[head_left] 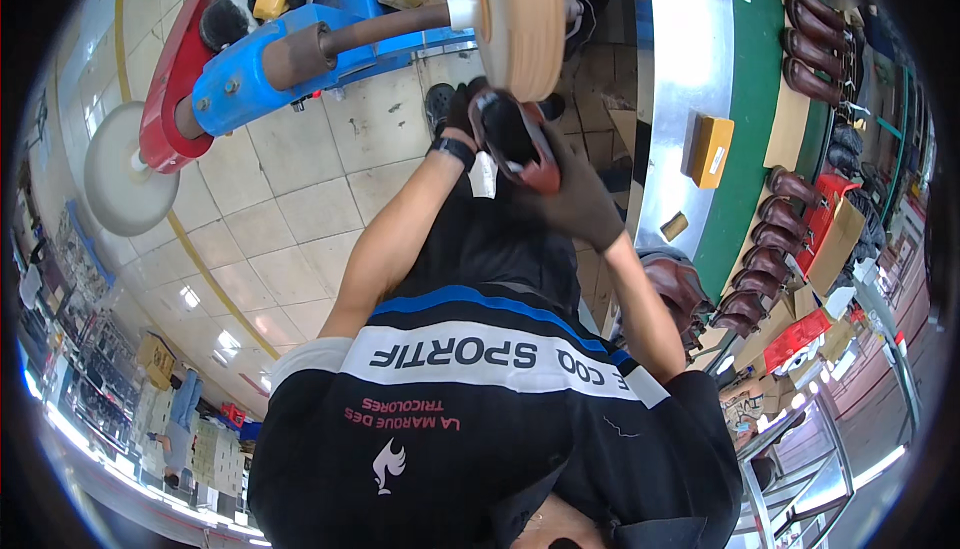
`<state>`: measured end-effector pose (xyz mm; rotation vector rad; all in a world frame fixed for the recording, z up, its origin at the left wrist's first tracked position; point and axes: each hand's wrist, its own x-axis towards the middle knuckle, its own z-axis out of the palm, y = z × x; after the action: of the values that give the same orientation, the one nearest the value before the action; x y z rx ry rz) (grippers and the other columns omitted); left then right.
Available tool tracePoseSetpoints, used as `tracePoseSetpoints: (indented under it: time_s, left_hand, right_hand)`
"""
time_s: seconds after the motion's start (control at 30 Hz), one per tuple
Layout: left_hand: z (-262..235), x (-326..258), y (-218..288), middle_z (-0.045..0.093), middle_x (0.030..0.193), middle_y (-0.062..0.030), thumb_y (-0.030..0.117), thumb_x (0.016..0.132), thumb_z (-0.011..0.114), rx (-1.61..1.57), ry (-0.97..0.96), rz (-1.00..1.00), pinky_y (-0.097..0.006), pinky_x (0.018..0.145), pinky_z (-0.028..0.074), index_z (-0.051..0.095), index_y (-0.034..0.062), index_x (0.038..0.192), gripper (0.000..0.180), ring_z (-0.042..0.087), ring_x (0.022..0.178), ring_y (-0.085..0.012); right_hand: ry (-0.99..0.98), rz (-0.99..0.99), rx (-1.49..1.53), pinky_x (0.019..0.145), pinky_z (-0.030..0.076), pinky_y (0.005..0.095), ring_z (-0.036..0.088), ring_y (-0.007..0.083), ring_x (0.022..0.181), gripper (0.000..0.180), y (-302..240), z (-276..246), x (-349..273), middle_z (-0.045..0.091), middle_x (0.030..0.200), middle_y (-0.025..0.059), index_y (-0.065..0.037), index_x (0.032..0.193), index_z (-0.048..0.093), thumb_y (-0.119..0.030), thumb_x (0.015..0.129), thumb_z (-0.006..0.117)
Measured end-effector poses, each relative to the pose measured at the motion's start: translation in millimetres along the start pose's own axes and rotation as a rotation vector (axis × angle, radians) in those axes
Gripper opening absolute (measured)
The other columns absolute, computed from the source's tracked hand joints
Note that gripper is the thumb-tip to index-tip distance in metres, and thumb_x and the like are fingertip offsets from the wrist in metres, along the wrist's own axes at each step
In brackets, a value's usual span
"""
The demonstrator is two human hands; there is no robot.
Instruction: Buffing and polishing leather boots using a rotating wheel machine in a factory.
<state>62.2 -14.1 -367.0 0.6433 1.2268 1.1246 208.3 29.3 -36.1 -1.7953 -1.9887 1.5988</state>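
A reddish-brown leather shoe point(514, 139) with a dark opening is between my two gloved hands, right under a large tan buffing wheel point(520, 29). My left hand point(458, 115), in a dark glove with a black band at the wrist, is closed on the shoe's left side. Around the right and near side wraps my right hand point(584, 195), in a dark brown glove. The upper end of the shoe meets the wheel's lower rim; whether they touch is hard to tell. Some of my fingers are hidden behind the shoe.
The wheel's shaft runs left into a blue machine housing point(262, 54) with a red guard point(180, 79) and a pale second wheel point(130, 174). On the right, a bench point(665, 99) carries a yellow box point(712, 152). Several brown shoes point(780, 229) line a rack beyond.
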Motion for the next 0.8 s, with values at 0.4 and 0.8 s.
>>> tracePoseSetpoints:
  time_s: [0.4,0.8]
  left_hand:
    - [57,-30,165,0.046,0.124,-0.0132,0.030,0.094,0.036,-1.336,-0.314,-0.793,-0.038,0.097,0.040,0.035,0.0057,0.130,0.044,0.048,0.113,-0.0253]
    - [58,-51,165,0.043,0.130,-0.0123,0.050,0.092,0.036,-1.422,-0.565,-0.775,-0.038,0.103,0.034,0.033,0.0072,0.133,0.059,0.043,0.118,-0.0264]
  right_hand:
    - [0.046,-0.001,-0.288,0.081,0.045,0.0486,0.052,0.0498,0.091,0.089,-32,-16,-36,0.049,0.107,0.0317,-0.008,0.134,0.029,-0.035,0.062,0.074]
    - [0.155,-0.056,-0.552,0.061,0.045,0.0429,0.053,0.0375,0.075,0.059,-52,-5,-23,0.048,0.091,0.0249,-0.003,0.113,0.045,-0.024,0.063,0.068]
